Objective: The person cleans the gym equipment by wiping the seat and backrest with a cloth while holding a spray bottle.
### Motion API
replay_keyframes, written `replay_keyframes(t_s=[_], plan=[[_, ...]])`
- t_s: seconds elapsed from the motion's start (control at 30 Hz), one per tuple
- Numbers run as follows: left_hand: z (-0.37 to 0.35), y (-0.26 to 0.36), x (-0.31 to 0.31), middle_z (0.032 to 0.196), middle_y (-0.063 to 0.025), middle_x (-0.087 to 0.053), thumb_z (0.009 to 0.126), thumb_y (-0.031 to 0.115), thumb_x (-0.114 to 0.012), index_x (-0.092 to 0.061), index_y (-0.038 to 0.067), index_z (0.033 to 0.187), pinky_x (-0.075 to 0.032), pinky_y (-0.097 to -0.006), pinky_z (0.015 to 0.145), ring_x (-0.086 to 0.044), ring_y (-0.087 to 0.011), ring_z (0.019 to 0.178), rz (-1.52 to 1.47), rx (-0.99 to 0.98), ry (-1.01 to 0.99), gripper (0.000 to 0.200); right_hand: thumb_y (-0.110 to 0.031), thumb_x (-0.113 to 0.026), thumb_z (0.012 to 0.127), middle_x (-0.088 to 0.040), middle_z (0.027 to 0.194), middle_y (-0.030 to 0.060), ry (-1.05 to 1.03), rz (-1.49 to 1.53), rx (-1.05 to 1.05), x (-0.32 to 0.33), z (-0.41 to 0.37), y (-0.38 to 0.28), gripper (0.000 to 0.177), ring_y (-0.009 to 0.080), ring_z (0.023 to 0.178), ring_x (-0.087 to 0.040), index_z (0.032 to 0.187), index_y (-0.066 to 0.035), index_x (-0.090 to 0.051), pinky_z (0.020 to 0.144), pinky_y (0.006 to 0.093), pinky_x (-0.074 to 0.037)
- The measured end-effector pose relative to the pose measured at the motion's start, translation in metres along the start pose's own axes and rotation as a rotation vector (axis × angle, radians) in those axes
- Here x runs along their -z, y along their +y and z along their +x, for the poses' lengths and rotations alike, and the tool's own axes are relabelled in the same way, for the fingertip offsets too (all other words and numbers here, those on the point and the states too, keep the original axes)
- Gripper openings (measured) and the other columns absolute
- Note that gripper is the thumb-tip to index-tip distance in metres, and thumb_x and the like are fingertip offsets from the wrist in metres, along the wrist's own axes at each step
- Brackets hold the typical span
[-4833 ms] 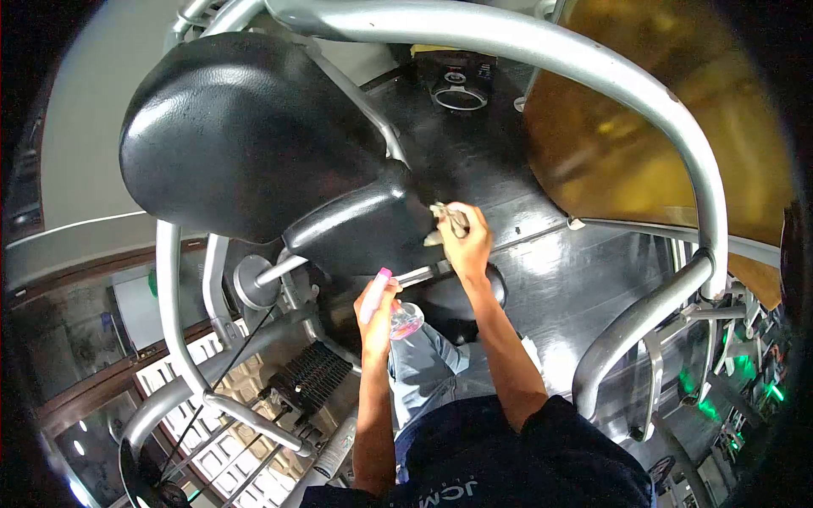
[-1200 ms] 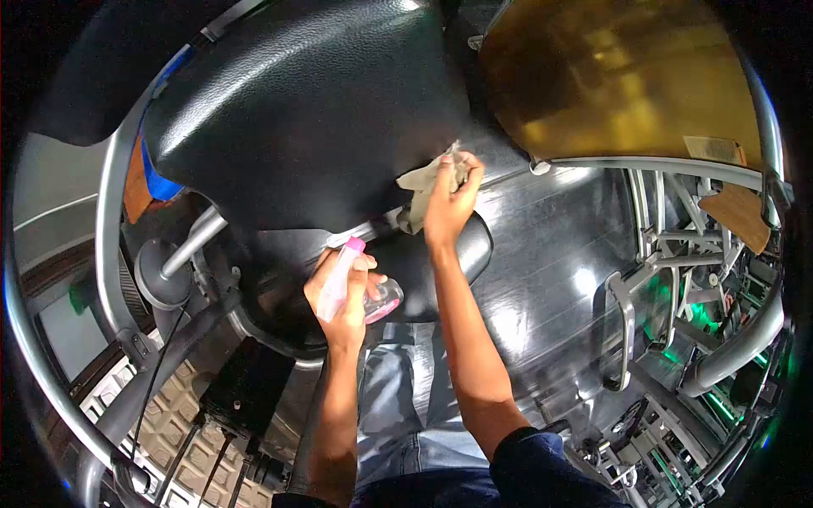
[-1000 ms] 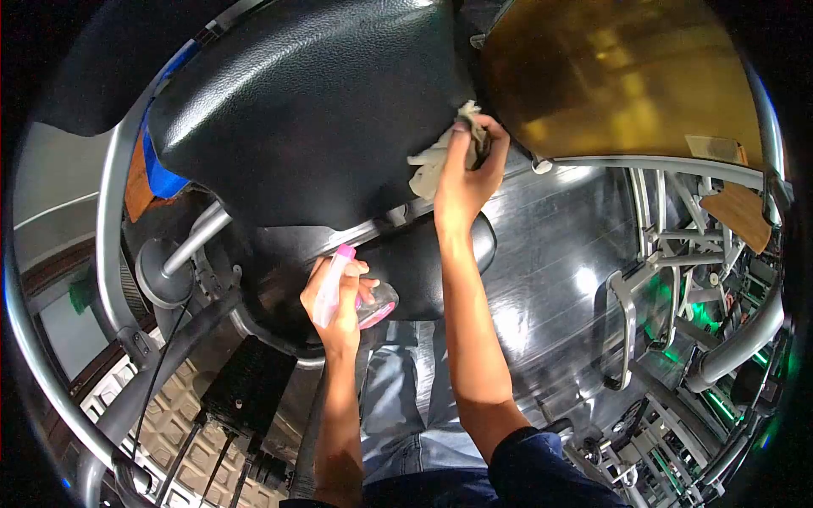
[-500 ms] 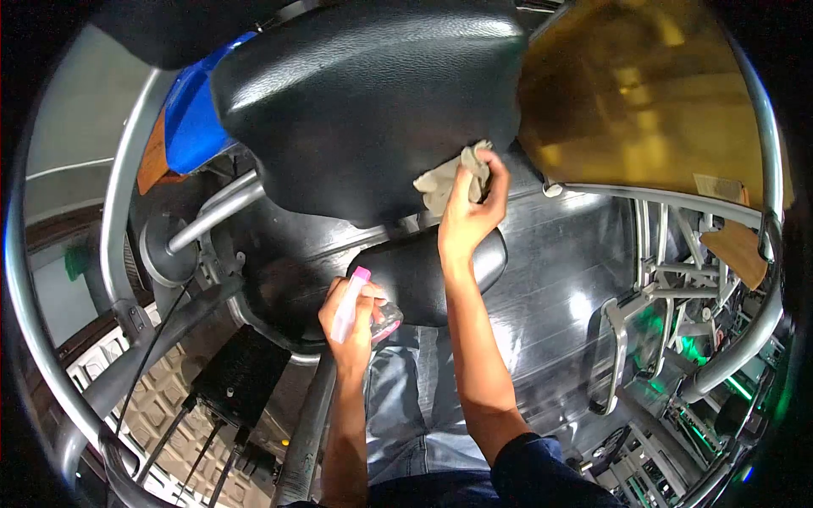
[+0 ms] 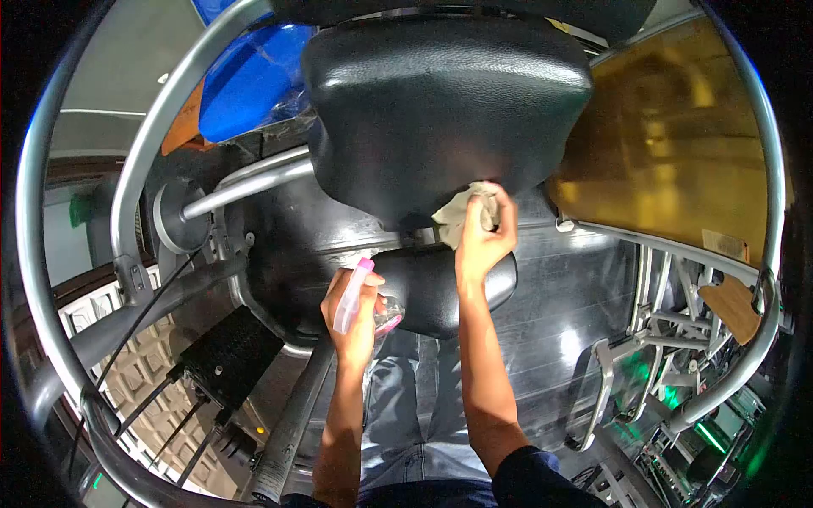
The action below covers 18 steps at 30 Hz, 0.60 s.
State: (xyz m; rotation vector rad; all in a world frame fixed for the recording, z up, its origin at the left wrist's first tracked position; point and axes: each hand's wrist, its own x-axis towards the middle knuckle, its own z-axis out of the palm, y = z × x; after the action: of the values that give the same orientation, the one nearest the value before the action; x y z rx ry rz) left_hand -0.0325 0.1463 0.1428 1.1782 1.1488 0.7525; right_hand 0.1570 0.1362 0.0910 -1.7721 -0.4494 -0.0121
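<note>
Cloth is bunched in the right hand, fingers clamped on it, pressed to the near lower edge of the black back pad. The left hand grips a spray bottle just left of the seat pad.

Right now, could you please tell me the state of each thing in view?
cloth: bunched, gripped by right hand, pressed against back pad lower edge
spray bottle: gripped by left hand, pink top uppermost
</note>
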Motion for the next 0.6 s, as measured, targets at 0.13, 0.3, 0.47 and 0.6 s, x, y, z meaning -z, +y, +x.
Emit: replay_keyframes(t_s=[0.13, 0.3, 0.47, 0.6], plan=[[0.001, 0.000, 0.004, 0.080, -0.0076, -0.057, 0.090, 0.013, -0.058, -0.062, -0.002, 0.086, -0.049, -0.0280, 0.054, -0.057, -0.0119, 0.053, 0.021, -0.028, 0.040, 0.016, 0.002, -0.065, 0.080, -0.063, 0.096, 0.0065, 0.018, 0.023, 0.119, -0.008, 0.013, -0.034, 0.019, 0.0167, 0.089, -0.060, 0.098, -0.002, -0.066, 0.080, 0.0304, -0.047], [-0.001, -0.001, 0.004, 0.079, -0.0063, -0.056, 0.088, 0.010, -0.060, -0.064, -0.002, 0.084, -0.044, -0.0252, 0.052, -0.057, -0.0113, 0.055, -0.033, -0.016, 0.069, 0.013, 0.003, -0.071, 0.069, -0.067, 0.096, 0.0097, -0.175, 0.070, 0.224, -0.017, -0.002, -0.034, 0.029, 0.0227, 0.090, -0.065, 0.097, -0.004, -0.067, 0.080, 0.0322, -0.051], [0.000, 0.007, 0.003, 0.080, -0.0060, -0.058, 0.085, 0.005, -0.060, -0.064, -0.002, 0.085, -0.044, -0.0248, 0.053, -0.057, -0.0106, 0.056, -0.039, 0.018, 0.055, 0.009, 0.001, -0.072, 0.069, -0.068, 0.092, 0.0093, -0.335, -0.041, 0.147, 0.001, -0.011, 0.002, 0.024, 0.0206, 0.083, -0.068, 0.092, -0.006, -0.072, 0.074, 0.0301, -0.053], [0.003, 0.004, 0.004, 0.081, -0.0060, -0.058, 0.083, 0.003, -0.059, -0.065, -0.003, 0.085, -0.045, -0.0242, 0.054, -0.056, -0.0098, 0.057, -0.047, -0.003, 0.038, 0.008, -0.005, -0.075, 0.069, -0.067, 0.089, 0.0080, -0.293, -0.122, 0.156, 0.011, 0.006, -0.016, 0.025, 0.0197, 0.078, -0.066, 0.093, -0.007, -0.072, 0.072, 0.0296, -0.052]])
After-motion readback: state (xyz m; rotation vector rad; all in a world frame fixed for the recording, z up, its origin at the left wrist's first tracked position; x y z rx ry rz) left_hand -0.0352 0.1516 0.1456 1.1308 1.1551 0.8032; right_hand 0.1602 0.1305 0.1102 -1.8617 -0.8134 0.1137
